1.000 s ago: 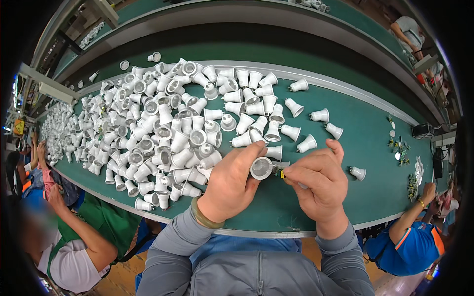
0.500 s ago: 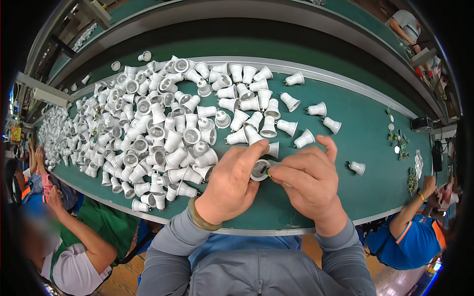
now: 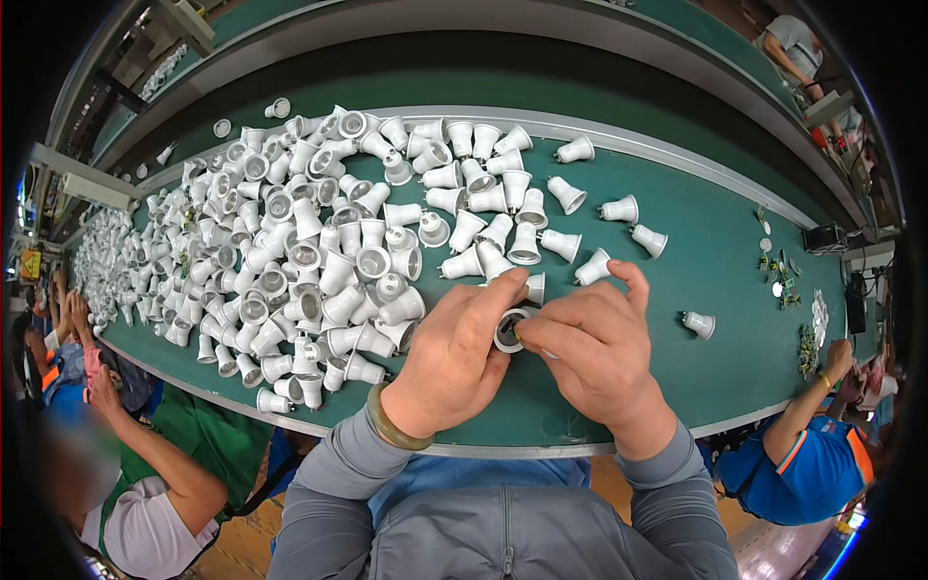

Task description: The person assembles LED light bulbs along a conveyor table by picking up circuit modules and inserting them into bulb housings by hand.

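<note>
My left hand [image 3: 447, 356] is wrapped round a white bulb housing [image 3: 505, 340], its round open mouth turned up toward my right hand. A small dark part [image 3: 512, 322] shows at that mouth, mostly hidden by fingertips. My right hand [image 3: 601, 360] pinches this part, thumb and forefinger at the rim, with another finger raised. I cannot tell how deep the part sits inside. Just beyond my hands lie loose white housings [image 3: 525, 244], some on their sides, some upright.
A large heap of white bulb housings [image 3: 300, 251] covers the green table's [image 3: 715, 387] left side. One housing [image 3: 698, 325] lies apart on the right. Small green circuit boards [image 3: 806, 350] and white discs [image 3: 820, 314] lie farther right. Co-workers sit at both sides.
The housing in my left hand has tilted slightly, so its mouth looks narrower. My right fingertips have shifted a little left, farther over the rim.
</note>
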